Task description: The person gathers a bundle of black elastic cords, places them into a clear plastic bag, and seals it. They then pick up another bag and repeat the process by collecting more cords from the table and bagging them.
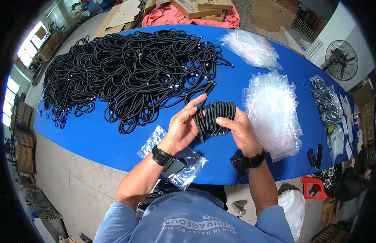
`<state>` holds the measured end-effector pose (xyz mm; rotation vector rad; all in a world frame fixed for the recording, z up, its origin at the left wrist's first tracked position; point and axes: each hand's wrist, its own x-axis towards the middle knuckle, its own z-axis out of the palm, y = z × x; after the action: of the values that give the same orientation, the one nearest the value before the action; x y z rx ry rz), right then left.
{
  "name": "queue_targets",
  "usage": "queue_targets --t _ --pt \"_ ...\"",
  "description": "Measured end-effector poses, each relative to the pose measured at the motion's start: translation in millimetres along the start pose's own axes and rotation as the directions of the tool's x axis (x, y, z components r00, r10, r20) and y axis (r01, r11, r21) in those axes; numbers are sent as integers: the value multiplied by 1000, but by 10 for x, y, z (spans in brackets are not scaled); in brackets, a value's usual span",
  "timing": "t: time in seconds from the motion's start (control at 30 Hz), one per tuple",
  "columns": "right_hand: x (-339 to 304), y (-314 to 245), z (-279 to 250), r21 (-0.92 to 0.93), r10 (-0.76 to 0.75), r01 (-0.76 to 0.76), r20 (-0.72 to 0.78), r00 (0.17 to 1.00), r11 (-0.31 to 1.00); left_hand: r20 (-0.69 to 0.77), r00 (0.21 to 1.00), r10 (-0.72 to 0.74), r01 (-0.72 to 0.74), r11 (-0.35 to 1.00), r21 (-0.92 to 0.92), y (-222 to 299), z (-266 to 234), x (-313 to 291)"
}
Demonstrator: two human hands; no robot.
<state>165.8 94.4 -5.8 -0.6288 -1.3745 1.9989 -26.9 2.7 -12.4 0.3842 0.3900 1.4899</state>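
Note:
A thick coil of black elastic cord (219,115) is held between my hands over the near part of the blue table. My right hand (241,130) grips its right end, thumb laid across the turns and the other fingers hidden behind. At the coil's left end is my left hand (183,126), its upper fingers stretched out and others partly hidden by the cord. Beneath my left wrist lies a clear plastic bag (192,160). Just beyond the coil spreads a large heap of black cords (131,69) with small pale end pieces.
Flat clear bags (273,113) are stacked right of my right hand, with another pile of bags (252,48) farther back. Bagged black cords (326,103) lie at the table's right side. A red stool (311,187) and a metal bottle (238,208) stand below the blue table (90,141).

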Motion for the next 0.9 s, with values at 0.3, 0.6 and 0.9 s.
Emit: queue_targets --t 0.3,0.6,0.9 --pt "-32 27 99 -23 -21 21 -24 999 1000 -53 998 19 -12 993 121 -15 57 -31" --pt "-49 69 111 -88 -54 49 -59 997 995 -331 937 115 -19 960 279 -98 202 -58" --pt "10 343 180 -161 -186 162 -147 972 974 -226 917 329 -40 639 768 -192 147 -125"
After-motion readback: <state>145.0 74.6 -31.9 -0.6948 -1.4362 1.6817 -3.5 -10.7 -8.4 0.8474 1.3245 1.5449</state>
